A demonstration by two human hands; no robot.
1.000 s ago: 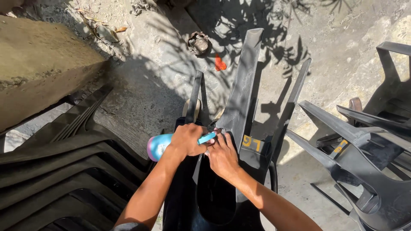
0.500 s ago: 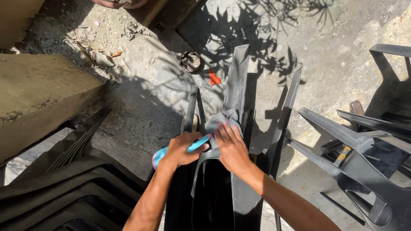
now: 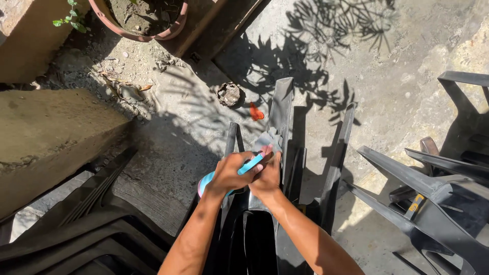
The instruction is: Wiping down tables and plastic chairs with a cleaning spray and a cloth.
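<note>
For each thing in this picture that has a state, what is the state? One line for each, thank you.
left hand: closed around the blue spray bottle.
blue spray bottle: held, lying sideways, nozzle toward the chair leg.
right hand: pressing a grey cloth on the chair.
grey cloth: bunched against the chair leg.
dark plastic chair: upside down, legs pointing away.
stacked chairs: nested, in shade.
flower pot: upright, holding soil.
</note>
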